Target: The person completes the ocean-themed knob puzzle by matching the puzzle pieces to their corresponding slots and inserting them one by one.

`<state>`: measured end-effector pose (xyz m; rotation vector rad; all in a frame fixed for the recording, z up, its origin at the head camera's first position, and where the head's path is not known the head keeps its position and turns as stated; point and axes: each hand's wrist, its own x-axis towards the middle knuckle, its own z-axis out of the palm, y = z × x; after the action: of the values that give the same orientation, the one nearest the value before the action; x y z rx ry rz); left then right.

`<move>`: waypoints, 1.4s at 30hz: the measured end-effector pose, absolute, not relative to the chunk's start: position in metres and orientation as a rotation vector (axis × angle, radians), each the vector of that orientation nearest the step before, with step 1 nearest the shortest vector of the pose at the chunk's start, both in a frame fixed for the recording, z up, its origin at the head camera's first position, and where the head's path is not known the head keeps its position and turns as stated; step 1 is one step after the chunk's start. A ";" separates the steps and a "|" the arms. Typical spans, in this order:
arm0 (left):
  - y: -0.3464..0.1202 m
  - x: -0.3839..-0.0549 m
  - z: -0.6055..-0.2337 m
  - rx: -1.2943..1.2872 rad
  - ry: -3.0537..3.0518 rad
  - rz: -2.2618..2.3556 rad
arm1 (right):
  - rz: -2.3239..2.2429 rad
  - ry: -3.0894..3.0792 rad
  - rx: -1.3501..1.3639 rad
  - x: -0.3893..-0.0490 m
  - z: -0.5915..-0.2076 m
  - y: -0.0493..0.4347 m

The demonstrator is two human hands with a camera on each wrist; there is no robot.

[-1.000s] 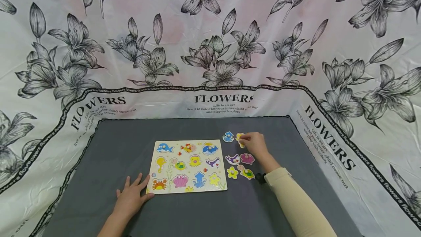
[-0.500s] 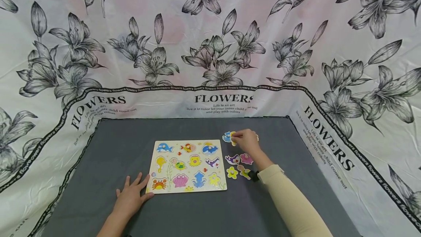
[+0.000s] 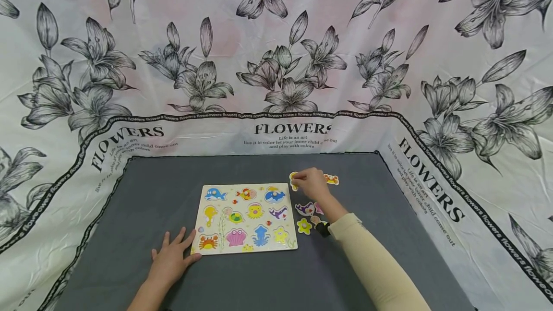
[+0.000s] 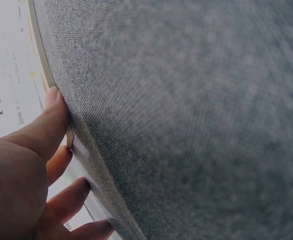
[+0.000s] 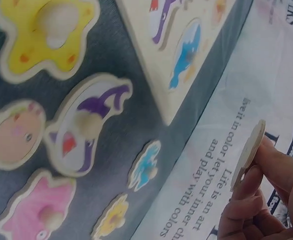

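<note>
My right hand pinches a small yellow wooden puzzle piece just off the board's far right corner. The right wrist view shows that piece nearly edge-on between thumb and fingers. My left hand rests spread at the near left corner of the pale sea-animal puzzle board. Its thumb touches the board's edge in the left wrist view, and the other fingers extend past the corner. A blue knobbed piece lies near the board, with a yellow piece beside it.
Right of the board lie a purple-and-white whale piece, a yellow star piece and an orange piece. A pink piece and a turtle piece are there too. Flower-printed cloth borders the grey table.
My right hand has moved left with the yellow piece, toward the board's far right corner. The orange piece behind it has come into view. My left hand stays in place.
</note>
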<state>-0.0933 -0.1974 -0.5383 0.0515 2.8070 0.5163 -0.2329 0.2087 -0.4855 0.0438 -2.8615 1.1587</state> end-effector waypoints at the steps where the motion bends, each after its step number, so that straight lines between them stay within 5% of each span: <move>1: -0.198 -0.093 -0.538 0.050 2.808 0.515 | 1.161 -2.864 0.048 -0.233 -0.486 0.206; 42: -0.202 -0.095 -0.539 0.069 2.809 0.531 | 1.190 -2.851 0.267 -0.236 -0.486 0.131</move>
<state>-0.0950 -0.2021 -0.5393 0.0691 2.8094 0.5313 -0.2364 0.1311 -0.4864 0.2669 -2.8510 1.1899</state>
